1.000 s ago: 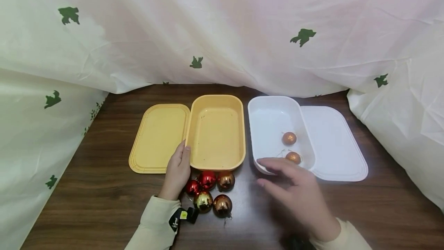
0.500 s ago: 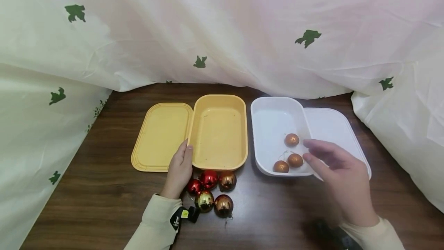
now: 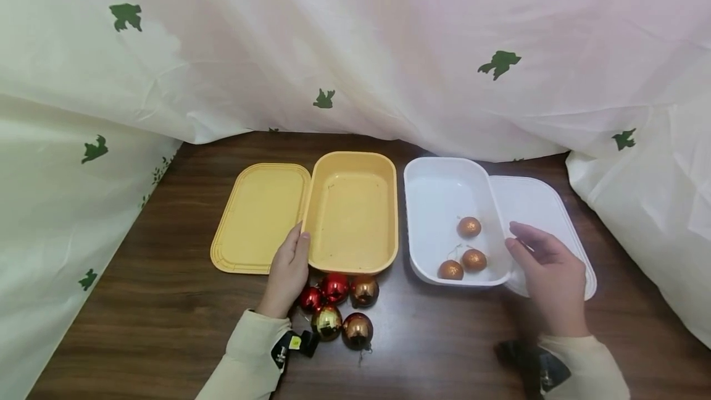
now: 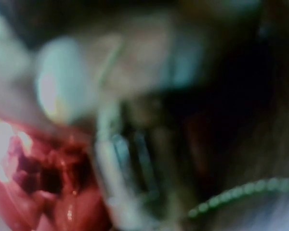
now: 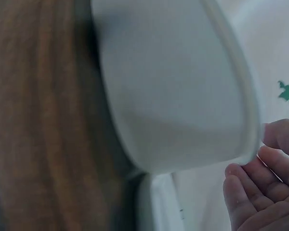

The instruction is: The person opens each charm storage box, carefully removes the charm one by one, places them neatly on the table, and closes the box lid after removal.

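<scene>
My left hand point(image 3: 286, 273) holds the left side of a yellow plastic box point(image 3: 352, 264), thumb at the rim; its fingertips are hidden. Close in front of that box lie shiny Christmas baubles: two red ones point(image 3: 335, 287), a gold one point(image 3: 326, 322) and two brown ones point(image 3: 358, 330). My right hand point(image 3: 552, 279) is beside the right wall of a white plastic box point(image 3: 436, 202), over its lid, fingers loosely bent and holding nothing. In the right wrist view its fingertips are close to the white rim point(image 5: 248, 110); contact is unclear. Three copper-coloured baubles point(image 3: 469, 227) lie inside the white box.
A yellow lid point(image 3: 261, 215) lies left of the yellow box. The white lid point(image 3: 533, 202) lies to the right of the white box. Pale cloth point(image 3: 389, 48) with green bird shapes closes off the back and sides of the dark wooden table point(image 3: 166, 301). The left wrist view is mostly blurred.
A third copper-coloured bauble now shows in the white box. My right hand has moved from above the box's front edge to its right side. The left hand keeps its place.
</scene>
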`<state>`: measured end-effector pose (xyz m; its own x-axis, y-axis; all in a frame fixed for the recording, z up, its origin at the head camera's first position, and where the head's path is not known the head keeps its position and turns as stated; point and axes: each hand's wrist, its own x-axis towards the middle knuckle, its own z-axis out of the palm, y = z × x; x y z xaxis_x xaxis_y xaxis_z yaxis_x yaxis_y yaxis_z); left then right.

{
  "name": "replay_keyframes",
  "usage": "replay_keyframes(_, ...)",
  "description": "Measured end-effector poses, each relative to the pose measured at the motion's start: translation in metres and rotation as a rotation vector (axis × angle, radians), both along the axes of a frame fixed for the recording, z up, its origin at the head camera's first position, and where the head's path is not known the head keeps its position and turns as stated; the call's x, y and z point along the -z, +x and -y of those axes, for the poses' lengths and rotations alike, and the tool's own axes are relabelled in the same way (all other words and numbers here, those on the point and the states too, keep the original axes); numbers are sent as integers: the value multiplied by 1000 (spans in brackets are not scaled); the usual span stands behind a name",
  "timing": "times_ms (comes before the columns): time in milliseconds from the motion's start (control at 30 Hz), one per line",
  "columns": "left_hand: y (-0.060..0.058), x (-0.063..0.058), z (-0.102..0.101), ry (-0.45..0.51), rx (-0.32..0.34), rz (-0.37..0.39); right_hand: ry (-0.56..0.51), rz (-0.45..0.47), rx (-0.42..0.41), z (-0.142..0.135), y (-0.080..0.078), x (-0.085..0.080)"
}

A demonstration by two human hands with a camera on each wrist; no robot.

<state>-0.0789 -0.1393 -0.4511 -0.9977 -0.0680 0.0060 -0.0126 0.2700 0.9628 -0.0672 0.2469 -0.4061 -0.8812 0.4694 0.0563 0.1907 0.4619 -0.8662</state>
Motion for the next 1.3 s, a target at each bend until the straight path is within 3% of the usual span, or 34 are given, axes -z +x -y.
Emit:
replay_keyframes(333, -1, -1, -2, -12, 5, 3, 9, 131, 9, -8, -4, 19)
replay_keyframes(667, 1, -7, 1, 14, -28, -19, -30, 84, 33, -4, -8, 33)
replay_keyframes(933, 0, -13, 0, 119, -58, -162, -33, 71, 36, -6, -9, 38)
replay_keyframes(1100, 3, -28, -5, 163, -60, -309, -39, 100, 37, -7, -9, 38)
replay_keyframes(1300, 7, -49, -19, 92, 19, -456, -46, 114, 35, -4, -10, 37)
